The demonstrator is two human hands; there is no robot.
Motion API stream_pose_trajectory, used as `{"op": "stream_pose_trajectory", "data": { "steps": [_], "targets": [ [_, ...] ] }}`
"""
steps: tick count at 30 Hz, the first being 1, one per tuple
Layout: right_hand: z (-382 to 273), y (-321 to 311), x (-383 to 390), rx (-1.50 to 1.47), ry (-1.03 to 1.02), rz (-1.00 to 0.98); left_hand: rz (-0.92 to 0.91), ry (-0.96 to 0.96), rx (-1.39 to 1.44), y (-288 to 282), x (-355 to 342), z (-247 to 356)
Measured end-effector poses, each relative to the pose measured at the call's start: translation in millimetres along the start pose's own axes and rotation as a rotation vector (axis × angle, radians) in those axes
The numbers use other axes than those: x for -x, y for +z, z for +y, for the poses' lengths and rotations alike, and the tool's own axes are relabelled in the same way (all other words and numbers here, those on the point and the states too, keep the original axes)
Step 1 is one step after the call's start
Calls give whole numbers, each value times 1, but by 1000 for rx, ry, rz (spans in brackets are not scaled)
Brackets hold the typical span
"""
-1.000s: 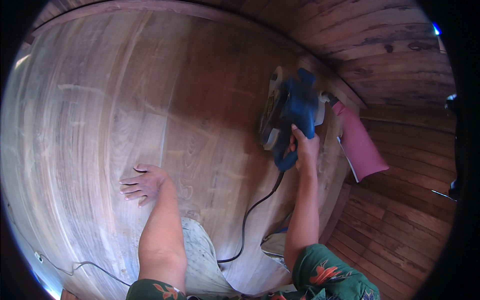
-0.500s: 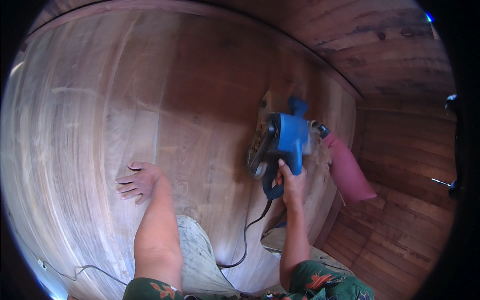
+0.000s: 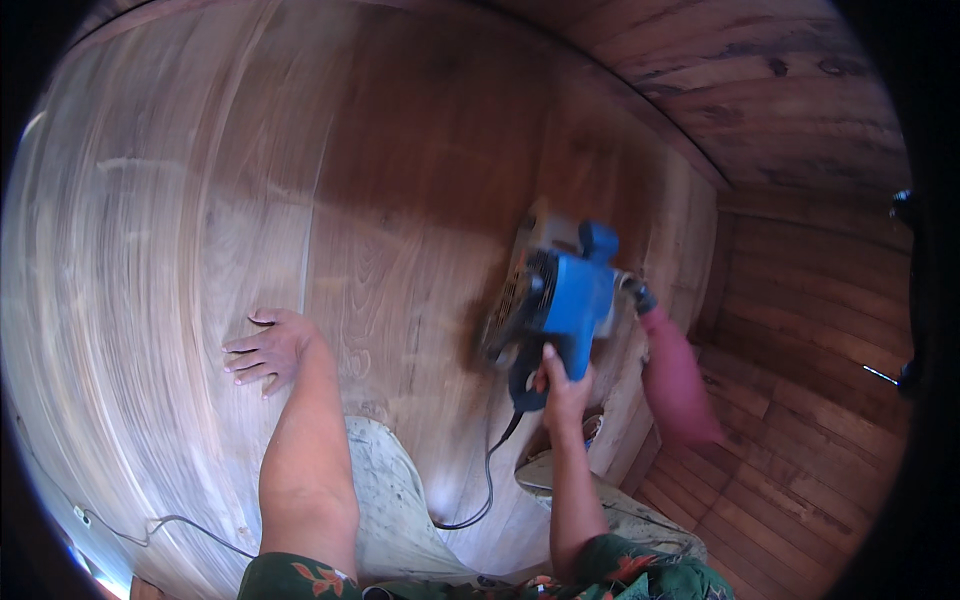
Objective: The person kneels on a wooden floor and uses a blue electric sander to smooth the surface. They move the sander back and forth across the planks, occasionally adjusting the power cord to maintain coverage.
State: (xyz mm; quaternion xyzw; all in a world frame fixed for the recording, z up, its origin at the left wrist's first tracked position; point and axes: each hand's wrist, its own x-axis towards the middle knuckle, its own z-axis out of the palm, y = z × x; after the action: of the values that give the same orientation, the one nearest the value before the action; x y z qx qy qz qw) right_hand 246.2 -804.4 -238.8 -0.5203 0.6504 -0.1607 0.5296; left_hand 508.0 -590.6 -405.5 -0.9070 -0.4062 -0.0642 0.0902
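My right hand (image 3: 566, 392) is wrapped round the rear handle of a blue belt sander (image 3: 578, 295), which rests on the wooden floorboards (image 3: 370, 300). A dark red dust bag (image 3: 680, 385) hangs off the sander's right side from a black spout. From the handle a black power cord (image 3: 490, 480) loops down toward my knees. Well to the left, my left hand (image 3: 268, 350) lies flat on the boards with its fingers spread, holding nothing. Dark, reddish-brown wood (image 3: 430, 130) stretches ahead of the sander, and the boards to the left look paler.
A plank wall (image 3: 740, 80) borders the boards at the far right. Past a raised edge on the right lies darker plank flooring (image 3: 790, 420). A grey cable (image 3: 180, 520) runs along the boards at lower left. My legs in pale, stained trousers (image 3: 385, 500) are close below.
The sander has come back toward me and slightly left, with my right hand still round its handle. Its dust bag has swung along. My left hand stays flat in nearly the same spot.
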Motion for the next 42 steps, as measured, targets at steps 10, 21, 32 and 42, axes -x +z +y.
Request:
{"op": "stream_pose_trajectory", "data": {
  "steps": [10,21,32,42],
  "targets": [
    [-96,50,-139,-55,-122,-16,-68,-39,-52,-2,-4,11],
    [-151,69,-183,-79,-108,-38,-110,-49,7,-7,-5,11],
    [-164,48,-183,11,-72,-90,-111,-53,28,-12,-3,13],
    [-109,19,-115,58,-93,-58,-29,-33,4,-7,-1,12]
  ]
}}
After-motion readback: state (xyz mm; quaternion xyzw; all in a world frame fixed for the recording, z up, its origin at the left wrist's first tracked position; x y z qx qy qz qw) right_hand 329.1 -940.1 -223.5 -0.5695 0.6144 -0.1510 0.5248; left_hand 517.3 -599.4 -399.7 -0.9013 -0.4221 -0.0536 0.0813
